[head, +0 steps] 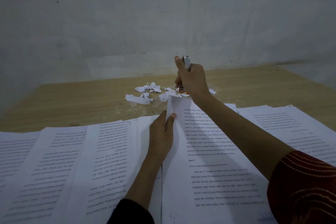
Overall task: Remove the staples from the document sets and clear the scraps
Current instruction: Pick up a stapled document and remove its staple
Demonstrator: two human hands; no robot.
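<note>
1. Document set (209, 151): a sheaf of printed sheets lying on the bench (81, 100) directly before the person, with its far corner raised off the surface. It is judged light, limp and easily torn. It would buckle if pushed from an edge and rip at the bound corner if pulled hard.
2. Left hand (161, 132): holds the set at its left edge, just below the raised corner. The thumb lies on top of the page and the other fingers (172, 115) are tucked under it, so the paper is pinched between them. A hold this close to the corner is judged sound, as it keeps the sheets taut.
3. Right hand (192, 80): its fingers are curled tightly round a metal tool (187, 61), held upright with its lower end at the set's far corner. The hand hides the working end, and no staple can be seen.
4. Metal tool: silvery, rigid and smooth, judged light, and best gripped round the body as shown.
5. Scraps (145, 94): torn white pieces scattered on the bench just beyond the raised corner, near the right hand and well apart from the left. They are judged feather-light and are better swept together than picked up singly.
6. Other printed sheets (72, 160): spread on the bench to either side of the set.
</note>
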